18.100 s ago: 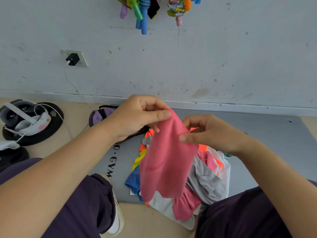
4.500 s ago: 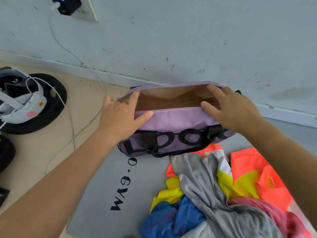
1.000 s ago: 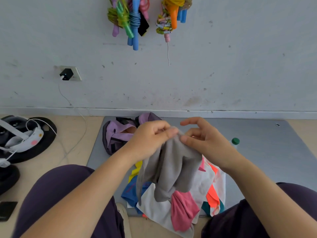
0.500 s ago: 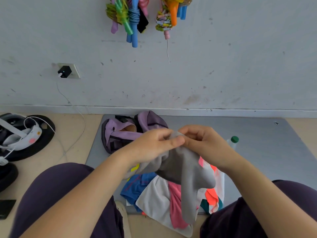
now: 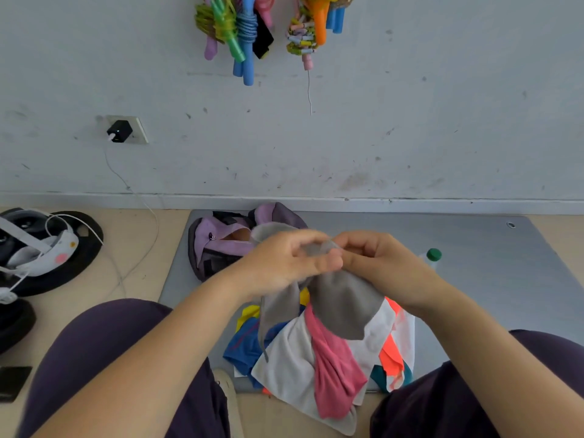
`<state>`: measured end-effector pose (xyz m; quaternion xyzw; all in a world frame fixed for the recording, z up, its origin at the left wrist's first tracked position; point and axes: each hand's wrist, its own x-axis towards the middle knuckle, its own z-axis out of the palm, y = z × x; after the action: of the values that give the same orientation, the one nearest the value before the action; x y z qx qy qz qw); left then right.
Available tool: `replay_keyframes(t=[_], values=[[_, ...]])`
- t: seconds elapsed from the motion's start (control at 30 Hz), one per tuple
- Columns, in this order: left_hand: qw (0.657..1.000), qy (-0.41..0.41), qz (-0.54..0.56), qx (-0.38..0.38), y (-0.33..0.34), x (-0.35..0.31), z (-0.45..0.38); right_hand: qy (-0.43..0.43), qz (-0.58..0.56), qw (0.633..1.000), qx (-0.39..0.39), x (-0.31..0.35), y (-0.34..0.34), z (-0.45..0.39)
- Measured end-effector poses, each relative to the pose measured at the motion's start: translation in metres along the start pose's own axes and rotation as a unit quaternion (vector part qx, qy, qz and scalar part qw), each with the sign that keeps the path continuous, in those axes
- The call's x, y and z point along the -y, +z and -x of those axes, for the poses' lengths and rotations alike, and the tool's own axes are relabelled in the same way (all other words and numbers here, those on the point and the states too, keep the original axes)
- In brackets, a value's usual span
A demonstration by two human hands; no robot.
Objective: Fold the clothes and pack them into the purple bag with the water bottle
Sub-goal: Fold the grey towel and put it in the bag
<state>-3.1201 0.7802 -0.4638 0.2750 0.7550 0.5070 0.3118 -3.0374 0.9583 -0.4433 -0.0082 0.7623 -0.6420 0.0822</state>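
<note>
A grey garment (image 5: 343, 303) hangs in the air between my knees, pinched at its top edge by my left hand (image 5: 281, 263) and my right hand (image 5: 376, 263), which nearly touch. Below it on the grey mat (image 5: 474, 263) lies a pile of clothes (image 5: 319, 358): white, pink, blue, yellow and orange pieces. The purple bag (image 5: 218, 245) lies behind my left hand near the wall, its mouth open; part of it is hidden by my hand. The water bottle (image 5: 432, 256), with a green cap, shows just past my right wrist.
Skipping ropes (image 5: 249, 30) hang on the wall above. A charger (image 5: 118, 131) sits in a wall socket, its cable trailing to a headset (image 5: 34, 248) on a black disc at left. A dark phone (image 5: 12, 382) lies on the floor at lower left.
My hands have come closer together on the grey garment's top edge and shifted slightly right; the cloth hangs shorter and more bunched than half a second ago.
</note>
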Motion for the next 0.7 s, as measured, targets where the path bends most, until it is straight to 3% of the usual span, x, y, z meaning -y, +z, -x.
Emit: replay_keyframes(t=[0.1,0.2,0.43,0.53,0.7], values=[[0.997,0.023,-0.039,-0.058,-0.002,0.000,0.000,0.008,-0.047,0.999,-0.004,-0.001,-0.003,-0.001],[0.990,0.029,-0.023,-0.133,-0.011,-0.002,-0.001,0.019,0.006,0.999,-0.032,-0.001,-0.007,-0.003],[0.983,0.011,-0.030,-0.183,-0.015,0.001,-0.001,0.016,-0.012,0.991,-0.130,-0.004,-0.008,-0.005],[0.987,0.025,-0.002,-0.158,-0.012,-0.003,0.001,0.033,-0.030,0.991,-0.124,-0.006,-0.006,-0.006],[0.990,0.057,0.121,-0.034,-0.005,-0.007,0.004,0.024,-0.015,0.999,-0.017,-0.004,-0.002,-0.003]])
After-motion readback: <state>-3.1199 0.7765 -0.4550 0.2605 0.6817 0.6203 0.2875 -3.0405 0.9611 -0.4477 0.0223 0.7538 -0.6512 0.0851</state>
